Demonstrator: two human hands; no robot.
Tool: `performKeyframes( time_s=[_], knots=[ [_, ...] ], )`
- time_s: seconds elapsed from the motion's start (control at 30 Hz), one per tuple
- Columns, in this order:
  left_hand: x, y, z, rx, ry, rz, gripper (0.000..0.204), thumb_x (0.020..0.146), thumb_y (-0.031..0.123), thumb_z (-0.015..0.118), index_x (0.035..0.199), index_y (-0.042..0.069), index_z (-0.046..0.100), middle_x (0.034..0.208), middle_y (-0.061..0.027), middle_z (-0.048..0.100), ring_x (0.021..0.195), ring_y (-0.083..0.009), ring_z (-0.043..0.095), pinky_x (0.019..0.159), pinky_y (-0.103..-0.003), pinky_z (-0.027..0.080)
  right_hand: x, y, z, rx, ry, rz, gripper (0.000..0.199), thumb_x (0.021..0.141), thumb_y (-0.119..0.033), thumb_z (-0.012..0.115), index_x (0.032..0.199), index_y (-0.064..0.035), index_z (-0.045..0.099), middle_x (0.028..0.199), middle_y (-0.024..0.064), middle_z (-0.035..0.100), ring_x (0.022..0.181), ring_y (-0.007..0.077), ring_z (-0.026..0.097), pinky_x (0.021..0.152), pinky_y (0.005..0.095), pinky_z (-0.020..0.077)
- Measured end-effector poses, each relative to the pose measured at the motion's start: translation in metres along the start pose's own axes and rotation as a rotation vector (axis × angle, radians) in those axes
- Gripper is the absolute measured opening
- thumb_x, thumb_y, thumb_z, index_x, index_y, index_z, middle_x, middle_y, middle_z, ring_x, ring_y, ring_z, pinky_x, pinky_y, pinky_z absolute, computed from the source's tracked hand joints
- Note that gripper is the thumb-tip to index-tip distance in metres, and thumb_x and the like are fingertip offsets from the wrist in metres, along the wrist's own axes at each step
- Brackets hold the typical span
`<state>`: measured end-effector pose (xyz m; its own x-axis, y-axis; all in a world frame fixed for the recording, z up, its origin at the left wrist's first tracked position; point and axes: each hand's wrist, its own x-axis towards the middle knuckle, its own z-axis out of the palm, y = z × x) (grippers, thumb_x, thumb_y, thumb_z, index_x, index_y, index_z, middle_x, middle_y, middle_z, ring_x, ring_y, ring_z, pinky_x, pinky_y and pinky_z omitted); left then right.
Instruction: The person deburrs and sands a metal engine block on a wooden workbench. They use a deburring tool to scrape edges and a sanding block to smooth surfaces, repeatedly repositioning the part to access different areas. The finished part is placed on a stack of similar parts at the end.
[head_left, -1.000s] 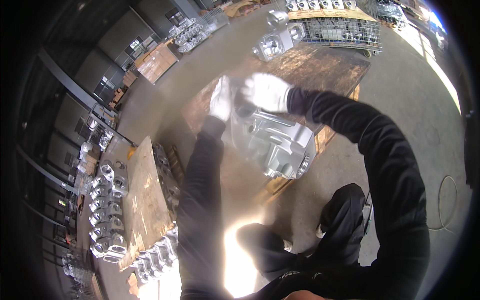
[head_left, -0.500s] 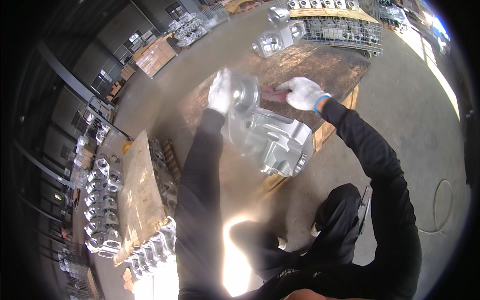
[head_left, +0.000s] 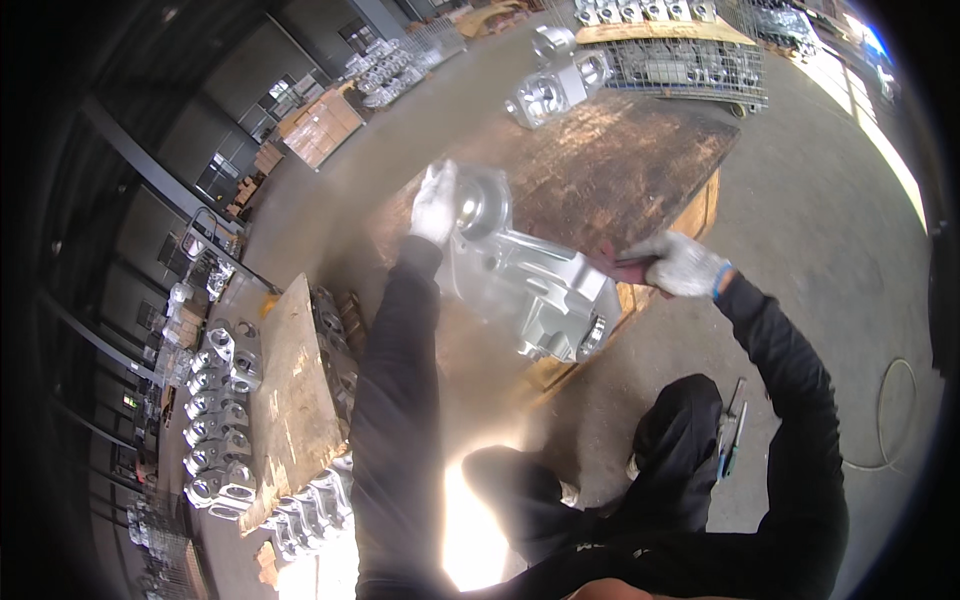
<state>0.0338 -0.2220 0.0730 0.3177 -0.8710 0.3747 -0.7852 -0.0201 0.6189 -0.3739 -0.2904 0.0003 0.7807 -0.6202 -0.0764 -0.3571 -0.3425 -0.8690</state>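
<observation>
A large silver metal casting [head_left: 545, 275] lies tilted across the near side of the worn brown tabletop [head_left: 640, 140], its round hollow end up and to the left. My left hand [head_left: 433, 205], in a white glove, grips the rim of that round end. In my gloved right hand [head_left: 683, 265] is a dark red piece of cloth-like material [head_left: 622, 266], pinched between the fingers. This piece is at the casting's right side, by the table's edge; whether it touches the metal I cannot tell. Blur hides the fingertips of both hands.
A second silver casting [head_left: 558, 85] stands at the table's far edge. Beyond it is a wire cage [head_left: 690, 75] full of castings. Hand tools [head_left: 732, 440] lie on the floor by my right knee. To the left, a plywood board [head_left: 290, 400] has rows of castings around it.
My right hand has moved right and nearer with the red piece, from over the tabletop to the casting's right side. My left hand stays on the round end, slightly lower in view.
</observation>
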Motion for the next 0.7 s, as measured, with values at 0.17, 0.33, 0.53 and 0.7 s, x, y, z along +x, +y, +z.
performKeyframes(
  time_s=[0.17, 0.33, 0.53, 0.7],
  knots=[
    [-0.004, 0.024, 0.017, 0.170, 0.241, 0.045, 0.057, 0.107, 0.046, 0.052, 0.153, 0.012, 0.057, 0.163, -0.0205, 0.045, 0.152, -0.0407, 0.039, 0.127, -0.046, 0.029, 0.030, 0.049, 0.026, 0.438, 0.155, 0.091, 0.055, 0.084, -0.001, 0.064, 0.139, -0.0014, 0.069, 0.094, 0.0082, 0.076, 0.064, 0.0111, 0.065, 0.060, 0.0271, 0.0541],
    [-0.011, 0.049, 0.030, 0.238, 0.276, -0.156, 0.059, 0.100, 0.059, 0.055, 0.145, 0.023, 0.065, 0.158, -0.0202, 0.049, 0.145, -0.0413, 0.045, 0.121, -0.048, 0.037, 0.050, 0.075, 0.053, 0.499, 0.025, -0.019, 0.061, 0.086, -0.011, 0.068, 0.145, 0.0044, 0.060, 0.083, 0.0076, 0.071, 0.071, 0.0129, 0.069, 0.064, 0.0294, 0.0552],
    [-0.041, 0.062, 0.018, -0.054, 0.192, 0.020, 0.046, 0.098, 0.045, 0.070, 0.130, 0.012, 0.074, 0.136, -0.0175, 0.067, 0.126, -0.0349, 0.063, 0.110, -0.041, 0.047, -0.026, 0.041, 0.133, 0.467, 0.093, 0.049, 0.053, 0.091, -0.002, 0.061, 0.144, 0.0044, 0.060, 0.110, 0.0133, 0.076, 0.095, 0.0164, 0.071, 0.085, 0.0335, 0.0584],
    [-0.065, 0.064, 0.020, -0.510, 0.045, 0.057, 0.045, 0.096, 0.019, 0.078, 0.137, 0.002, 0.069, 0.133, -0.0118, 0.072, 0.116, -0.0247, 0.068, 0.104, -0.034, 0.051, -0.074, -0.012, 0.261, 0.096, 0.236, -0.134, 0.049, 0.091, -0.008, 0.064, 0.139, -0.0029, 0.063, 0.105, 0.0223, 0.075, 0.094, 0.0352, 0.073, 0.082, 0.0450, 0.0593]
  ],
)
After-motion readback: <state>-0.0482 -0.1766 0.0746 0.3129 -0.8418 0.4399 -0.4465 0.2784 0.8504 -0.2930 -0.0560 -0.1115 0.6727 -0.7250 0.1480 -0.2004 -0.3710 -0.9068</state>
